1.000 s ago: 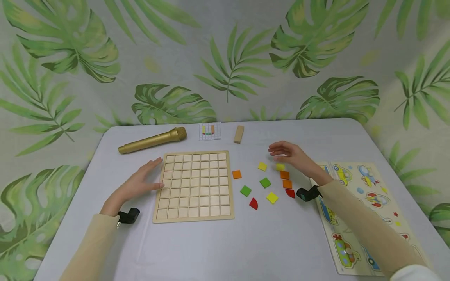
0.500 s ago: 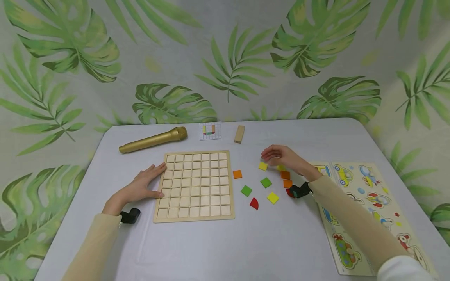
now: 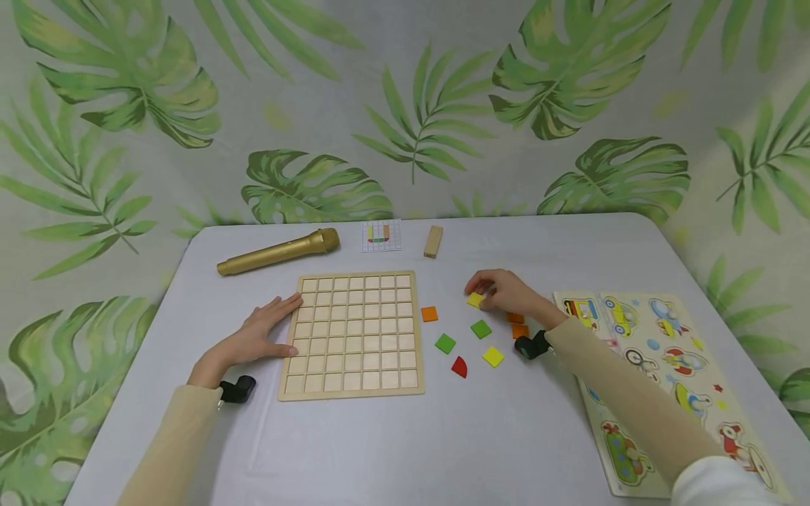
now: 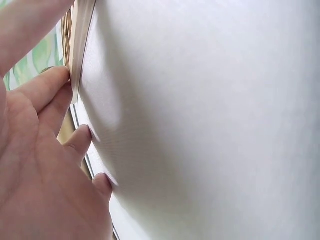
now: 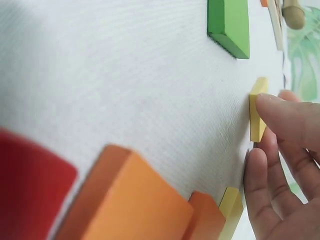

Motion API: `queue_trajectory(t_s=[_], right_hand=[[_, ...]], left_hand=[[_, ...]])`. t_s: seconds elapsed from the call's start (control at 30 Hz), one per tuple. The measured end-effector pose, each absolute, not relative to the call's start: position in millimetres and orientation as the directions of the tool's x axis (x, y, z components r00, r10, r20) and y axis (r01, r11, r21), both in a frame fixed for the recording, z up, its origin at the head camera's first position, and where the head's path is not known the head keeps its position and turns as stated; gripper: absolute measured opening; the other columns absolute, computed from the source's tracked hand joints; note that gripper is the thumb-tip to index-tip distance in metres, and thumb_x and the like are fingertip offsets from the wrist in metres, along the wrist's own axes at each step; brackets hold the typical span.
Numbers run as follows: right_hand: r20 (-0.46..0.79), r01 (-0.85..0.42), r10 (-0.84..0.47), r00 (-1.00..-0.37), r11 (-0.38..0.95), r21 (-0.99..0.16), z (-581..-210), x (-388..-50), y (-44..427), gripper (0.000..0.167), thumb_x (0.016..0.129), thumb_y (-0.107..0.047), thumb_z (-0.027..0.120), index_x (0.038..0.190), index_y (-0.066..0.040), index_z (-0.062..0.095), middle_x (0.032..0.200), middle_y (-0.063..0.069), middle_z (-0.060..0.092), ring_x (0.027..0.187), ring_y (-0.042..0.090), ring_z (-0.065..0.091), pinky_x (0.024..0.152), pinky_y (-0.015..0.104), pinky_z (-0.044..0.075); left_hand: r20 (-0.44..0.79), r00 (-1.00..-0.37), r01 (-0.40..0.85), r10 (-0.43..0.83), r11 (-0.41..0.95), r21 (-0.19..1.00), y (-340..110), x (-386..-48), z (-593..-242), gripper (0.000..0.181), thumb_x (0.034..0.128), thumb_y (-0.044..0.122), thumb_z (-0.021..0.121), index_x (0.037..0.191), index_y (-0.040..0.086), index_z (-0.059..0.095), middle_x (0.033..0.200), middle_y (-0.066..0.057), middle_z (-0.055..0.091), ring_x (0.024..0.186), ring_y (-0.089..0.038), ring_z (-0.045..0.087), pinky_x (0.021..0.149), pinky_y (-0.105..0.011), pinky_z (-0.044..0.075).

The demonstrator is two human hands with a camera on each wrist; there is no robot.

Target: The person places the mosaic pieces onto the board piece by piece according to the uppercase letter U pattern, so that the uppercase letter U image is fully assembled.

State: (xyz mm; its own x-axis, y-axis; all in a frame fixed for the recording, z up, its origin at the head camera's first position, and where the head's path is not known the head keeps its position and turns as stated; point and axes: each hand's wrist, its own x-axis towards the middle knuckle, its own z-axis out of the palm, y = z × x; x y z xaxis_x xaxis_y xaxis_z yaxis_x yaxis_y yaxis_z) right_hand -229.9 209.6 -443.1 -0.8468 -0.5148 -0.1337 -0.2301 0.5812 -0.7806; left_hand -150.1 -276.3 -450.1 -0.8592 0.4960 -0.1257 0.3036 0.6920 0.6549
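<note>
Yellow tile (image 3: pixel 474 300): I'm seeing it lying right of the grid board (image 3: pixel 351 329), between thumb and fingers of my right grip (image 3: pixel 504 292).
Right grip: thumb and curled fingers are pinching the yellow tile.
Left grip (image 3: pixel 256 339): fingers are spreading, tips touching the grid board's left edge.
Neighbours: an orange tile (image 3: pixel 429 314) is sitting just beside the grid board's right edge; two green tiles (image 3: pixel 446 343) are lying farther right of it.
Room: white worktop (image 3: pixel 354 450) cloth is stretching in front of the grid board; well right of it, the puzzle board (image 3: pixel 683 337) is lying under my crossing sleeve (image 3: pixel 639 397); behind it, a gold microphone (image 3: pixel 278 253) is resting.
Surfaces: the grid board is showing pale wood and square recesses; the red tile (image 3: pixel 459 366), right of it, is curving along one side.
</note>
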Motion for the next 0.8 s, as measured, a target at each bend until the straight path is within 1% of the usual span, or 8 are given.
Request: queue_trajectory(t_s=[0.17, 0.37, 0.53, 0.7, 0.8], right_hand=[[-0.117, -0.259, -0.508, -0.853, 0.608, -0.75, -442.4, -230.5, 208.1, 0.023, 0.078, 0.011, 0.07, 0.098, 0.0, 0.065, 0.098, 0.01, 0.061, 0.09, 0.027, 0.052, 0.083, 0.039, 0.046], [-0.126, -0.266, -0.52, -0.845, 0.612, -0.745, -442.1, -234.1, 212.3, 0.018, 0.078, 0.008, 0.071, 0.093, -0.001, 0.065, 0.091, 0.008, 0.059, 0.083, 0.024, 0.049, 0.076, 0.034, 0.044], [-0.167, -0.201, -0.53, -0.831, 0.567, -0.799, -438.9, -237.2, 215.6, 0.012, 0.083, 0.001, 0.071, 0.094, -0.001, 0.067, 0.092, 0.011, 0.061, 0.081, 0.023, 0.049, 0.071, 0.03, 0.043], [-0.203, -0.112, -0.536, -0.82, 0.498, -0.86, -433.6, -240.5, 206.6, 0.012, 0.086, -0.001, 0.067, 0.097, 0.002, 0.066, 0.096, 0.013, 0.062, 0.082, 0.024, 0.049, 0.073, 0.029, 0.044], [-0.211, -0.092, -0.54, -0.815, 0.48, -0.872, -430.9, -243.3, 194.4, 0.013, 0.087, -0.003, 0.067, 0.099, 0.003, 0.064, 0.097, 0.012, 0.062, 0.083, 0.024, 0.05, 0.075, 0.029, 0.045]], left_hand=[[-0.137, -0.857, 0.291, 0.496, 0.687, 0.666, -275.8, -149.2, -448.9, 0.093, 0.0812, 0.031, 0.076, 0.15, 0.0, 0.023, 0.157, -0.018, 0.014, 0.141, -0.046, 0.0, 0.105, -0.066, -0.005], [-0.134, -0.854, 0.297, 0.503, 0.682, 0.668, -275.8, -149.2, -447.3, 0.093, 0.0811, 0.031, 0.076, 0.15, 0.0, 0.023, 0.157, -0.019, 0.014, 0.14, -0.047, 0.0, 0.105, -0.067, -0.005], [-0.126, -0.851, 0.306, 0.509, 0.678, 0.668, -275.3, -150.7, -448.6, 0.093, 0.0811, 0.032, 0.076, 0.15, 0.0, 0.023, 0.157, -0.019, 0.014, 0.141, -0.046, 0.0, 0.105, -0.066, -0.006], [-0.131, -0.855, 0.299, 0.502, 0.683, 0.666, -275.4, -151.0, -449.0, 0.093, 0.0804, 0.032, 0.077, 0.15, -0.001, 0.024, 0.156, -0.02, 0.014, 0.141, -0.047, 0.001, 0.105, -0.066, -0.005], [-0.134, -0.86, 0.29, 0.492, 0.689, 0.664, -275.6, -150.3, -448.6, 0.093, 0.0795, 0.032, 0.078, 0.149, -0.001, 0.026, 0.156, -0.02, 0.015, 0.14, -0.047, 0.002, 0.105, -0.067, -0.003]])
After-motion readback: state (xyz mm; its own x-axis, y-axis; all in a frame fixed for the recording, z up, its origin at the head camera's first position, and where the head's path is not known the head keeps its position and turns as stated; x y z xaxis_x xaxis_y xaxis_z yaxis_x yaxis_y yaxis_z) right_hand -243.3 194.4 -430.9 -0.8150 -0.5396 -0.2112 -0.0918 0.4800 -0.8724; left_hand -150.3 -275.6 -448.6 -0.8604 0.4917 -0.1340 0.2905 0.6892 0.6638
